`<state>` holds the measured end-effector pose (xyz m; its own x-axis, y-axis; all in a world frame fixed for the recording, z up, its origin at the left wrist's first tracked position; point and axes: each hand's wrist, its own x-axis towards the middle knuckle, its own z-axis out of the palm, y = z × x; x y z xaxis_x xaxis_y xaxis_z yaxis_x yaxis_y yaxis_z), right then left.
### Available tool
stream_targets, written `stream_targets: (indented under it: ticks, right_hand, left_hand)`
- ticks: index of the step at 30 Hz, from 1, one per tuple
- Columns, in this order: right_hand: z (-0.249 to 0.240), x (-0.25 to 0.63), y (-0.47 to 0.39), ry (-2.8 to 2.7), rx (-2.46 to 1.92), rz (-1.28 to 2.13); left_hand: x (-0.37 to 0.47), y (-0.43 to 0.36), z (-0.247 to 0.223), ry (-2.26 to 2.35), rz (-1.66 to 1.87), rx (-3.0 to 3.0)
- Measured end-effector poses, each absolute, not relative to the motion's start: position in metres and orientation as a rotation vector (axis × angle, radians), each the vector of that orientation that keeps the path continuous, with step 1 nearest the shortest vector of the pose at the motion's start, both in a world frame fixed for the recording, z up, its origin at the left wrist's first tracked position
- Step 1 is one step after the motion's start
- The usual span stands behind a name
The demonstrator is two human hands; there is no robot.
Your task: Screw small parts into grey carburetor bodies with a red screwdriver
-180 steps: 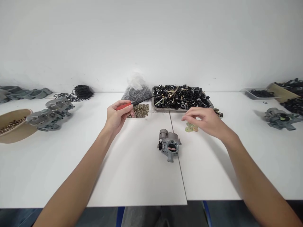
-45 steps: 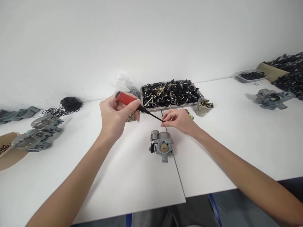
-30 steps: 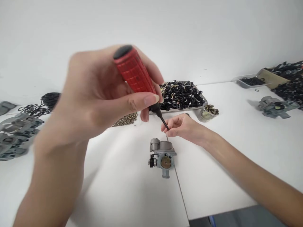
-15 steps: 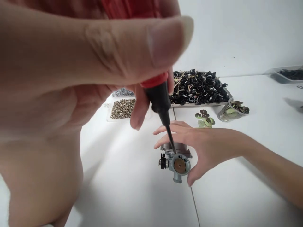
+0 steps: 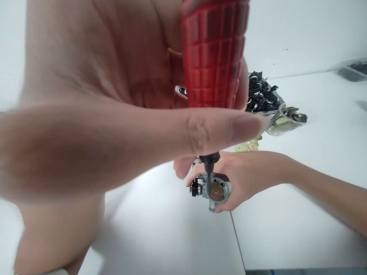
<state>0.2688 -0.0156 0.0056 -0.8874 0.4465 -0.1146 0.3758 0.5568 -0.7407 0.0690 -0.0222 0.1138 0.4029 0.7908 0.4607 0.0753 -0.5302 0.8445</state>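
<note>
Left grip: the left grip is clenched round a screwdriver, thumb laid across the lower end of the handle
Right grip: the right grip is clasping a metal body on the table, beyond and below the left grip
Cut off: the screwdriver's butt runs out of view at the top, and a clear bin far right of both grips is cropped by the edge
Hidden: the left grip covers most of the heap of black parts behind it; the right grip masks the upper part of the metal body
Hard to make out: the left grip is blurred, and whether the tip touches the brass disc or the bore wall cannot be told
Screwdriver looks: red handle moulded in squares with dark smudges, black collar, slim dark shaft
Metal body looks: grey casting, black fitting on its left side, brass disc with a small central hole inside the round bore
Screwdriver direction: tip down into the bore, long axis near upright, top leaning slightly right
Metal body direction: bore facing the wearer, stub toward the near edge; long axis unclear
Beyond the right grip: loose yellowish plates, then a clear cup of similar plates
</note>
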Motion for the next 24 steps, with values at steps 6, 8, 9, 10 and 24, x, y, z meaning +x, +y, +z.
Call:
stream_targets:
  ticks: [6, 8, 9, 10, 24]
  right_hand:
    - [0.004, 0.269, -0.017, -2.585, -0.641, 1.281]
    - [0.003, 0.269, -0.017, -2.556, -0.621, 1.287]
    - [0.003, 0.269, -0.017, -2.55, -0.625, 1.291]
    - [0.004, 0.269, -0.017, -2.55, -0.635, 1.295]
    - [0.008, 0.266, -0.018, -2.569, -0.658, 1.146]
  left_hand:
    - [0.107, -0.034, 0.132, 0.865, 0.828, 2.115]
    - [0.101, -0.033, 0.134, 0.938, 0.852, 2.044]
    - [0.1, -0.033, 0.136, 0.966, 0.886, 1.981]
    - [0.101, -0.034, 0.139, 0.987, 0.933, 1.911]
    - [0.101, -0.044, 0.158, 0.801, 0.956, 1.779]
